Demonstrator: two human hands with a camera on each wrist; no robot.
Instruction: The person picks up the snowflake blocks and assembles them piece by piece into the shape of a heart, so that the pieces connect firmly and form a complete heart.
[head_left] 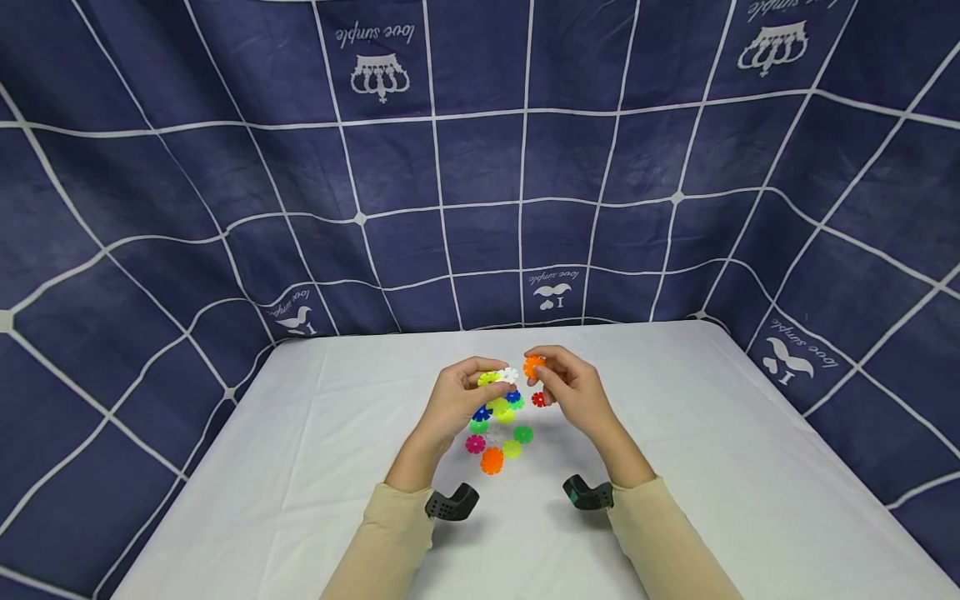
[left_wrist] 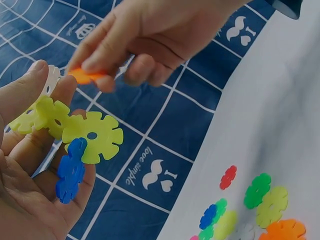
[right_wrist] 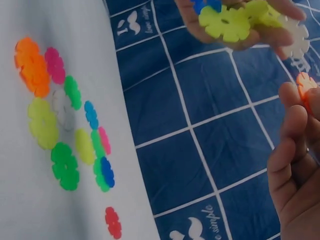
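My left hand [head_left: 444,404] holds a joined chain of notched plastic snowflake discs above the table. In the left wrist view, the chain has yellow discs [left_wrist: 107,146], a blue disc [left_wrist: 67,175] at its lower end and a white disc [left_wrist: 52,79] near the thumb and index finger. My right hand [head_left: 579,392] pinches an orange snowflake disc [head_left: 533,367] between thumb and fingers, just to the right of the white disc. In the head view, a small gap separates the orange disc from the chain. Fingers partly cover the orange disc.
Loose discs lie on the white tablecloth [head_left: 300,467] below the hands: orange [head_left: 492,461], pink [head_left: 476,444], green [head_left: 523,434], red [right_wrist: 113,223] and several others. A navy grid-patterned curtain [head_left: 480,167] surrounds the table's back and sides.
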